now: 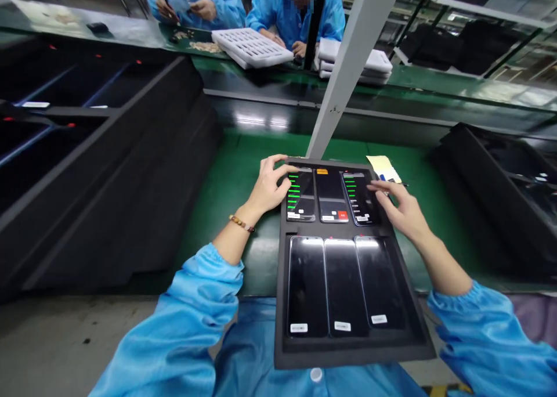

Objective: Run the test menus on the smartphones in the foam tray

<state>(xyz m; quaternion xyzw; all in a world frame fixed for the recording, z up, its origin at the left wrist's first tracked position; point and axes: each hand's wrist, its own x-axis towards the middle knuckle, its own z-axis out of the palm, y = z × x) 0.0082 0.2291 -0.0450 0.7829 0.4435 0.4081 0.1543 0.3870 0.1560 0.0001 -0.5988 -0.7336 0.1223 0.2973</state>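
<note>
From my remote seat I see the green worktop (pixel 256 269) spanning mid-frame, with black foam trays (pixel 143 182) banked along the left. Right of centre, a smaller tray (pixel 352 357) slants toward the wearer, three dark-screened phones (pixel 346 287) side by side in its lower half. My left hand (pixel 270 187), loosely spread and gripping nothing, reaches in over the tray's upper left corner; my right hand (pixel 402 211), finger and thumb slightly parted, is empty at the upper right edge. Between them lie three phones, long axes running roughly up the frame: the left phone (pixel 307 195) is nearest my left hand, the right phone (pixel 365 197) nearest my right. I can't tell whether any fingertip presses a screen.
</note>
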